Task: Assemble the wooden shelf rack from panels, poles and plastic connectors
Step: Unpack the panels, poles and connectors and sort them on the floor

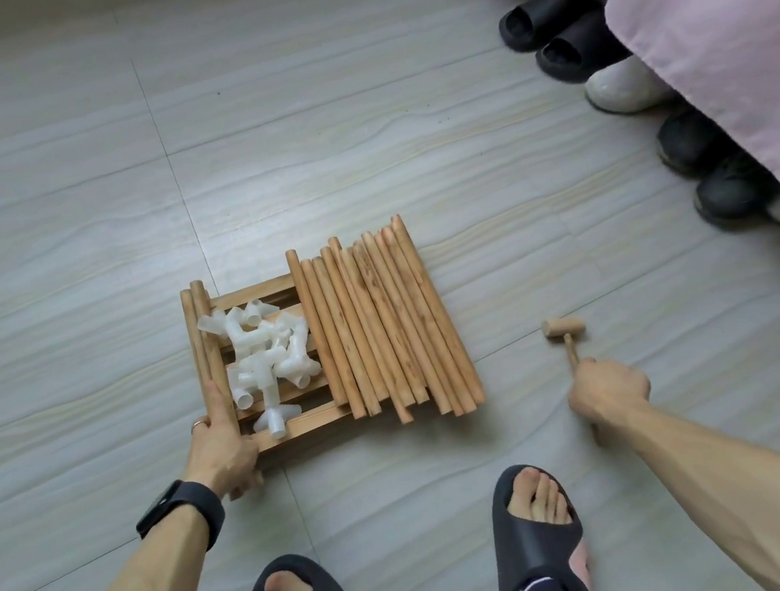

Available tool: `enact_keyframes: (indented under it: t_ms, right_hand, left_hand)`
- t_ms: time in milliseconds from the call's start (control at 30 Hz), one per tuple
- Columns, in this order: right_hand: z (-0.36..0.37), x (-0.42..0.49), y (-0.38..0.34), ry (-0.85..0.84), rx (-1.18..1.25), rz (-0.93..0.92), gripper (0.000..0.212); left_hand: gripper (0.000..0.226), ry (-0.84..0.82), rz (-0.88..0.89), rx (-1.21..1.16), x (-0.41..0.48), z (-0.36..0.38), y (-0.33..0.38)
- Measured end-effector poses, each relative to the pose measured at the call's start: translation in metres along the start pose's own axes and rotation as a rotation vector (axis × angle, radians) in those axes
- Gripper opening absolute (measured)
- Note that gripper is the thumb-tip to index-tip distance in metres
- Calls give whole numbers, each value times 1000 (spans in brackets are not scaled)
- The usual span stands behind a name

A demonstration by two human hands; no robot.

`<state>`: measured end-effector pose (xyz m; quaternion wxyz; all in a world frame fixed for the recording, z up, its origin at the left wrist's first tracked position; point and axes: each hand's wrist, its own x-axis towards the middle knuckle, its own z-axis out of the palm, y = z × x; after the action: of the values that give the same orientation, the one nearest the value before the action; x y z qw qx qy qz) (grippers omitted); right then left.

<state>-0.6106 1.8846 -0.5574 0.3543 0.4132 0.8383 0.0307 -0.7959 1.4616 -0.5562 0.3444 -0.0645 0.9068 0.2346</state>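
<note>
The left hand (219, 447) is gripping the stiff, loose-laden panel (292, 429) corner — the right hand (608, 389), right of it, is clutching the light mallet (564, 332).

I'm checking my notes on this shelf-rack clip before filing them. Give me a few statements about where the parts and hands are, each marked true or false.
1. The right hand holds the small wooden mallet by its handle. True.
2. The white plastic connectors lie scattered on the bare floor. False: they are piled on the slatted wooden panel.
3. The left hand grips the panel's near left corner. True.
4. The wooden poles stand upright. False: they lie side by side across the panel.
</note>
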Motion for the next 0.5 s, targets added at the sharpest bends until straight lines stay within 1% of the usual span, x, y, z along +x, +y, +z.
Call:
enact_keyframes:
  t_ms: [233,333,433,500]
  right_hand:
    - [-3,2,-3,14,-76,18,37]
    - [-13,3,-20,49,-101,-27,39]
    - [-31,3,-53,167,12,-137,43]
    - [-47,-1,-77,233,209,-241,41]
  left_hand:
    - [97,35,9,35,-3,2,-6]
    - [95,31,8,68,-5,1,-1]
    - [85,61,11,64,-10,-6,8]
    - [79,151,56,44,-13,-11,20]
